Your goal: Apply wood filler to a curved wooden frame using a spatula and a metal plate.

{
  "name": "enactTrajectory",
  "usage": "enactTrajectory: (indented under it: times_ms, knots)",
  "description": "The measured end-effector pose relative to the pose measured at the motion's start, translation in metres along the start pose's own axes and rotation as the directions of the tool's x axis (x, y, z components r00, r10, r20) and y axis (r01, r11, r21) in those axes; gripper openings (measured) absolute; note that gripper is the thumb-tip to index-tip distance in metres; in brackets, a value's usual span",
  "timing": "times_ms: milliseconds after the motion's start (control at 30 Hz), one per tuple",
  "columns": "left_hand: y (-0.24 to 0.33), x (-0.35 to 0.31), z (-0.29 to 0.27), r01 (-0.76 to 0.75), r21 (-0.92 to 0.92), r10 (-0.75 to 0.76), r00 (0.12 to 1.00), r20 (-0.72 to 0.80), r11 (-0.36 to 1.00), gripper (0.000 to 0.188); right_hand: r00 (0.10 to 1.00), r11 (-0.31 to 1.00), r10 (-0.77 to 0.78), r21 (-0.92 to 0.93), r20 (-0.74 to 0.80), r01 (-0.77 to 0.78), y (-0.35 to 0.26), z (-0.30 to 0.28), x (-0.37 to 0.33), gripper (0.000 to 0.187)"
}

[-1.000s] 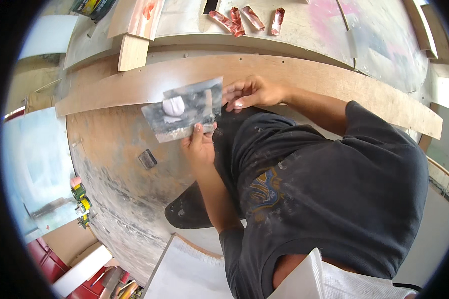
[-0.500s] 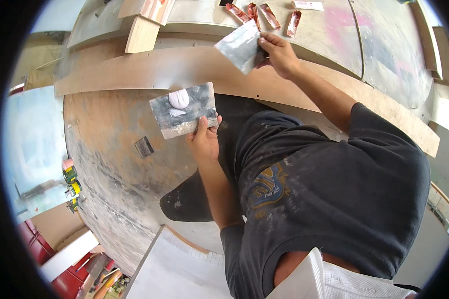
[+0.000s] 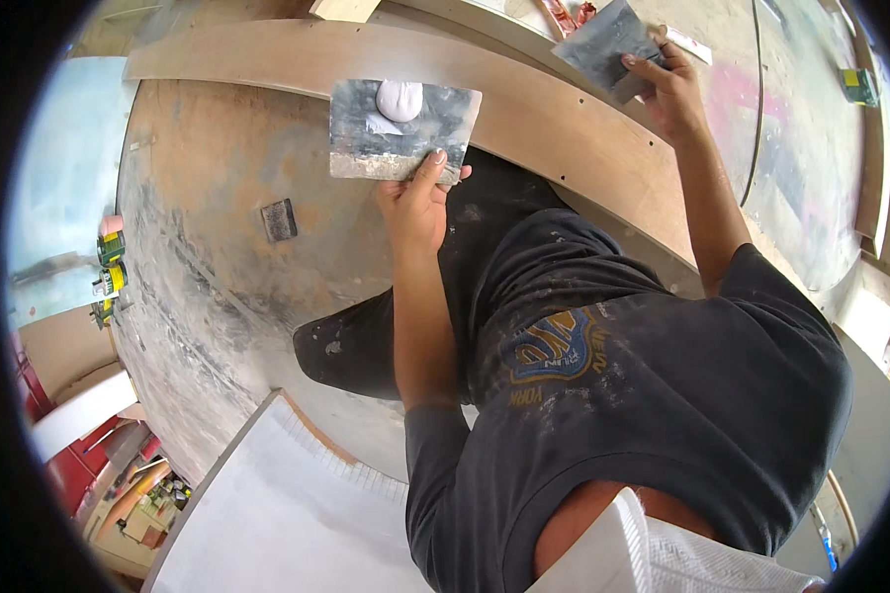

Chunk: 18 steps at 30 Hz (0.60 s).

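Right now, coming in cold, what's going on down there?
A person holds a flat, smeared plate in each hand. The left hand grips one plate by its near edge, with a lump of pale paste sitting on it. The right hand holds a grey plate farther out to the right, apart from the first. A long wooden strip runs across in front of the person, and a small dark block lies to the left on a stained surface.

The bare left hand (image 3: 417, 210) pinches, thumb (image 3: 429, 170) uppermost; the bare right hand (image 3: 678, 97), likewise pinching, is held farther forward and outward.
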State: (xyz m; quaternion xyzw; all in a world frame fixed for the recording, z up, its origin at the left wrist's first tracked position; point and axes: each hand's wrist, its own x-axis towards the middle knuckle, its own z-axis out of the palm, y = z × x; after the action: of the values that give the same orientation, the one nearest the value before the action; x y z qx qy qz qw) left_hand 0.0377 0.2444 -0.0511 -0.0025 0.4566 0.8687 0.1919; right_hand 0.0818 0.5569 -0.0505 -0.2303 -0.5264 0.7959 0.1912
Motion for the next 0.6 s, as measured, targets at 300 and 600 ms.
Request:
enactTrajectory:
  times_ms: [300, 600]
  knots:
    - [0.022, 0.013, 0.004, 0.055, -0.087, -0.058, 0.998, -0.032, 0.995, 0.027, 0.579, 0.374, -0.321, -0.462, 0.749, 0.804, -0.051, 0.059, -0.010, 0.030]
    - [0.042, 0.014, 0.014, -0.017, 0.042, 0.018, 1.000, -0.019, 0.999, 0.031, 0.095, -0.147, -0.238, -0.133, 0.967, 0.980, -0.057, 0.130, -0.017, 0.036]
